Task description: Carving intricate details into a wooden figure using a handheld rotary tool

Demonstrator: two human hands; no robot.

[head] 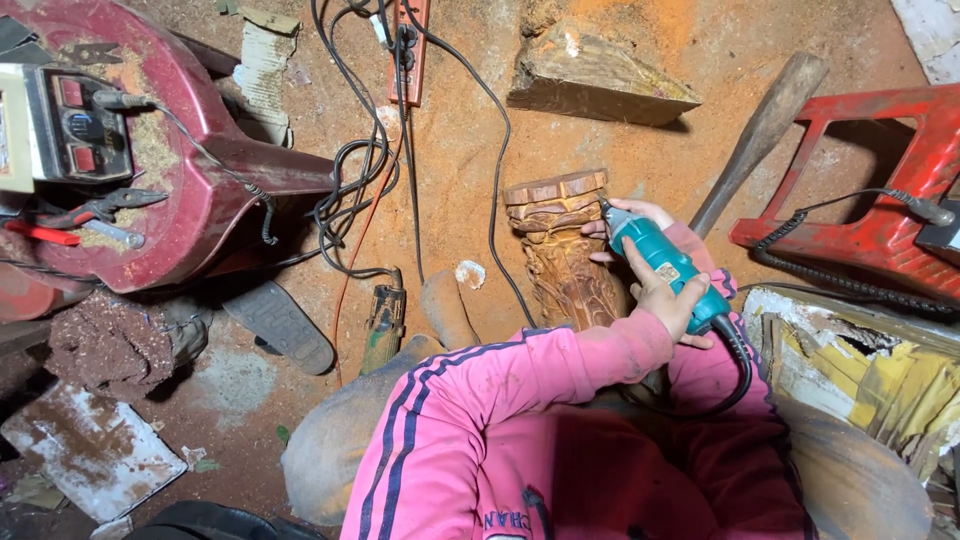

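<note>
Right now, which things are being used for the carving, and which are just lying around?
In use:
- carved wooden piece
- teal power tool, tip on the carving
- left hand gripping the tool
- right hand, near the tool's front, partly hidden

Lying about:
- wood block
- wooden handle
- sandal
- power strip
- red stool

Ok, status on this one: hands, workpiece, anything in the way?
Left hand gripping teal rotary tool. Right hand steadying tool nose against carved wood piece. Black cord trails over lap; nothing blocking.
</note>
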